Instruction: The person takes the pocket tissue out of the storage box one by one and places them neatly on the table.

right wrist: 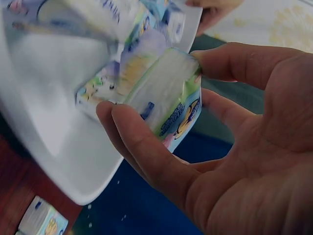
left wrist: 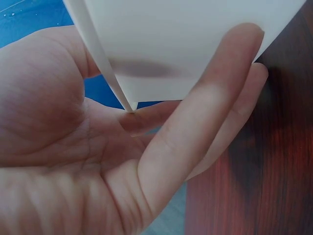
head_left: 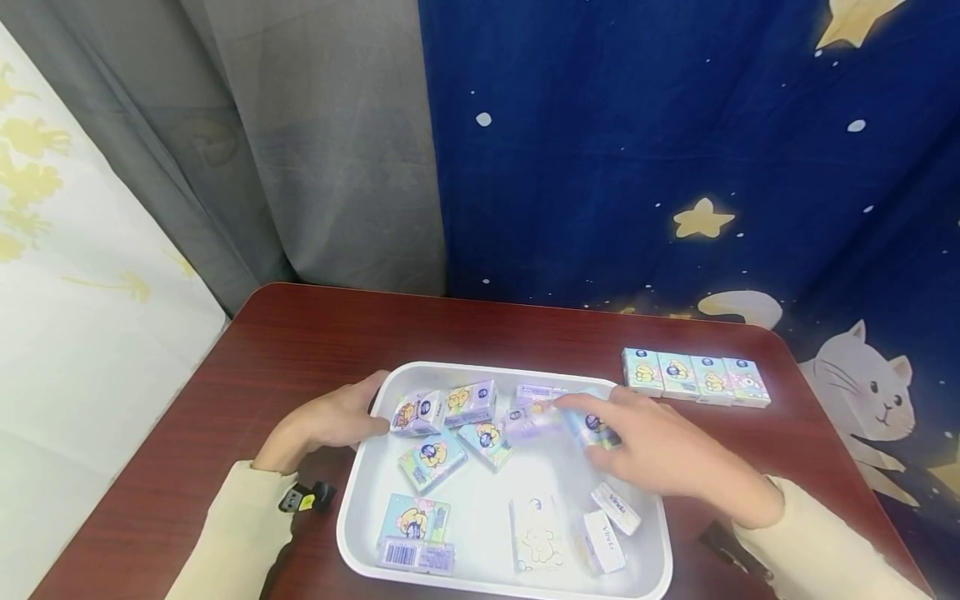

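Note:
A white plastic tray (head_left: 480,367) holds several small tissue packs in pastel blue, green and purple wrappers. My left hand (head_left: 337,417) grips the tray's left side near the far corner; in the left wrist view its fingers (left wrist: 195,112) lie along the outer wall. Over the far right part of the tray, my right hand (head_left: 648,437) pinches a blue-green tissue pack (right wrist: 178,100) between thumb and fingers. Close beside that pack lies a purple tissue pack (head_left: 522,422). Two white-sided packs marked Vinda, one of them a tissue pack (head_left: 603,542), lie at the near right.
On the table (head_left: 315,333), beyond the tray's far right corner, a row of several tissue packs (head_left: 696,377) stands side by side. A grey curtain (head_left: 360,167) and a dark blue star-patterned curtain (head_left: 562,167) hang behind the table. White patterned cloth (head_left: 82,292) is at the left.

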A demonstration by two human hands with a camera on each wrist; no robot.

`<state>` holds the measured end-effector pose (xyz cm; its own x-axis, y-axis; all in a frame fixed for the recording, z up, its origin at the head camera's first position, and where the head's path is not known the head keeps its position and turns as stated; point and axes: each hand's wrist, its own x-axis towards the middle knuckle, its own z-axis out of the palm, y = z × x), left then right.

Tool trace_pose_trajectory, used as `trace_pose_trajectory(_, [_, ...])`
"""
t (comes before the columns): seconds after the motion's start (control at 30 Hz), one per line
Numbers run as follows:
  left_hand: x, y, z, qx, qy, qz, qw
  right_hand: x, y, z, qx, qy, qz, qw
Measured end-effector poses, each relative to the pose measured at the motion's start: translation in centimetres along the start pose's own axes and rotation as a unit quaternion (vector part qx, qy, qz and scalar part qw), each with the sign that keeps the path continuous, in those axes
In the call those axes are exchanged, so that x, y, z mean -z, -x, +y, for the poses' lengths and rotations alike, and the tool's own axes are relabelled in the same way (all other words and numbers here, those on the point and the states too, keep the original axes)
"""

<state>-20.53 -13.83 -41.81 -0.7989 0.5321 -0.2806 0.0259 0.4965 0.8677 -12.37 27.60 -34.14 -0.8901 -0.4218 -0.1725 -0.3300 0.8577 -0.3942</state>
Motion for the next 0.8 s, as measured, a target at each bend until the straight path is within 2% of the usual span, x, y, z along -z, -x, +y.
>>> trace_pose_trajectory(0.13, [0.0,0.0,0.0,0.001,0.001,-0.001,1.0,0.6,0.4,1.3,-0.011,0.007,0.02,0.9997])
trace_pose_trajectory(0.33, [0.0,0.0,0.1,-0.004,0.003,-0.007,1.0,1.3,0.8,3.2,-0.049,-0.012,0.021,0.9985])
trace_pose_trajectory(0.53, [0.0,0.0,0.2,-0.008,0.004,-0.009,0.9999,1.7,1.0,5.8,-0.052,-0.03,0.038,0.9975])
trace_pose_trajectory(0.8, [0.0,-0.1,0.0,-0.001,0.002,-0.006,1.0,1.7,1.6,9.0,-0.091,-0.016,0.042,0.9948])
